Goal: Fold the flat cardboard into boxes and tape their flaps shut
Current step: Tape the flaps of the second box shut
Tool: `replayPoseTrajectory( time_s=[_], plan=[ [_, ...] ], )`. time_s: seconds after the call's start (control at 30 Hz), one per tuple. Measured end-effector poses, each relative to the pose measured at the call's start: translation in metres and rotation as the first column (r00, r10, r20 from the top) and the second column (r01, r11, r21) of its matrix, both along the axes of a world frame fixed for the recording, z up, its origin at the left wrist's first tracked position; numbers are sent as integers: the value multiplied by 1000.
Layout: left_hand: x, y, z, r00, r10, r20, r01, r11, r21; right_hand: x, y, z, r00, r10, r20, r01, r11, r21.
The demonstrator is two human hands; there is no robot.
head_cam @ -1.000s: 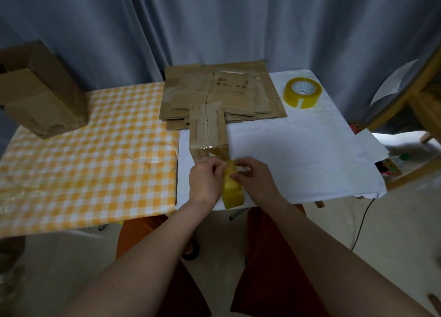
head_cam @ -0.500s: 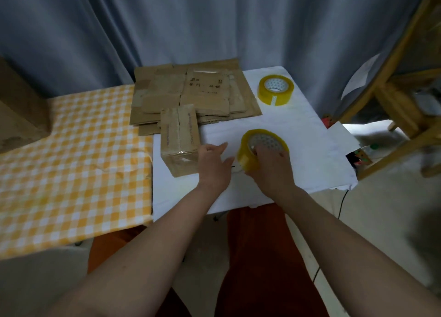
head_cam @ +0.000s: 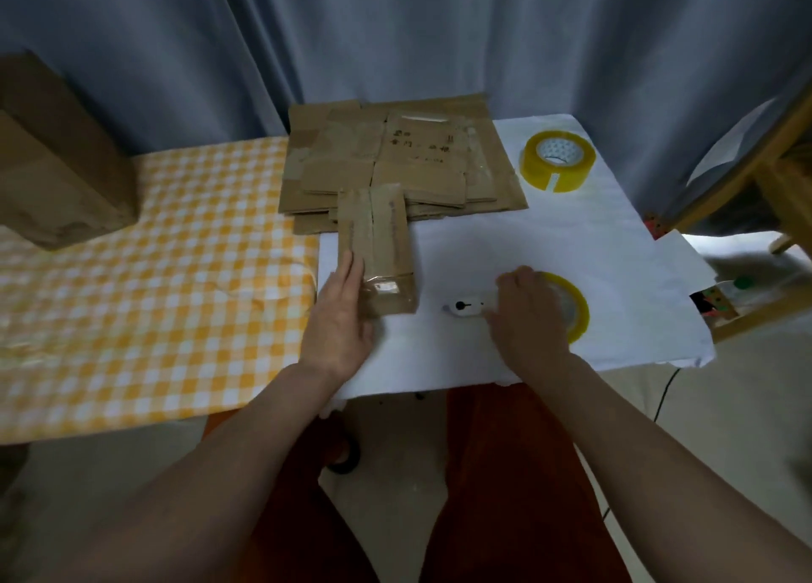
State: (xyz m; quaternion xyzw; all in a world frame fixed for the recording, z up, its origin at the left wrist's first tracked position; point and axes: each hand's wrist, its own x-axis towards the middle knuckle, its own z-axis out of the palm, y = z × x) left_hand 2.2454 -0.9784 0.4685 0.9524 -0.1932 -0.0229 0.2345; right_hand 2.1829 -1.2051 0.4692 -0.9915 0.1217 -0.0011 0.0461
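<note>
Cardboard box [head_cam: 378, 253], folded and sealed with clear tape over its near end, is lying on the white sheet [head_cam: 571, 248], its far end overlapping the stack of flat cardboard [head_cam: 395, 165]. The box is being touched along its left side by the left hand [head_cam: 340, 314], whose fingers are held straight and flat against the cardboard; nothing is being grasped by this hand.

A yellow tape roll [head_cam: 571, 310] is lying flat on the white sheet to the right of the box and well apart from it. It is being covered from above by the right hand [head_cam: 525, 314], whose fingers are curled over the near-left part of the roll; whether the roll is truly being gripped cannot be told. A small white cutter [head_cam: 465, 306] is lying on the sheet between the two hands, just beside the right thumb.

A second tape roll [head_cam: 557, 160] is standing near the far right corner of the sheet, beside the flat stack. A larger cardboard box [head_cam: 57, 160] is resting on the yellow checked cloth [head_cam: 154, 275] at far left. A grey curtain [head_cam: 395, 33] is hanging behind the table.
</note>
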Motion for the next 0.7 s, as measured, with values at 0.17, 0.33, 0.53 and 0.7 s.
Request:
replayPoseTrajectory(
  time_s=[0.17,0.33,0.53,0.7],
  plan=[
    [16,0,2,999,-28,23,30,995,-94,36,77,20,821,525,225,-548,835,53],
    [25,10,-11,989,-144,-36,145,989,34,80,79,10,846,533,-11,-532,845,56],
    [29,13,-19,984,-175,7,175,984,-13,147,72,11,851,509,-126,-516,856,-25],
    [30,14,-25,983,-177,39,178,983,-36,188,66,4,855,500,-139,-511,858,-56]
  ],
)
